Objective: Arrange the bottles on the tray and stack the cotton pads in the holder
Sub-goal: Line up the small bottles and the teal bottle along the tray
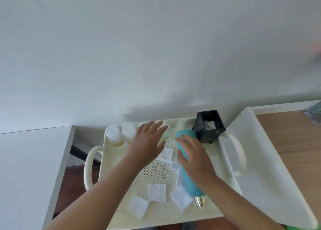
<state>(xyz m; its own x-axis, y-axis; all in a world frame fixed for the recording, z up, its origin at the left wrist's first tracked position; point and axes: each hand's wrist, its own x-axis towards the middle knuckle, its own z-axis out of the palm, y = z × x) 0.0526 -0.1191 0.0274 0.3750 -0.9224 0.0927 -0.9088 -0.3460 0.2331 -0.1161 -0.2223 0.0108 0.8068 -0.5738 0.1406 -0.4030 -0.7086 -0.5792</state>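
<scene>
A cream perforated tray with two loop handles lies in front of me. A teal bottle with a silver cap lies on its side on the tray, and my right hand is wrapped around its middle. My left hand hovers flat, fingers spread, over a third clear bottle at the tray's back edge. Two clear bottles with white caps stand upright at the back left. Several white cotton pads lie scattered on the tray. A black square holder at the back right has a pad inside.
A white wall rises right behind the tray. A white surface is on the left and a white raised panel on the right, with a wooden top beyond it. A clear container sits at the far right edge.
</scene>
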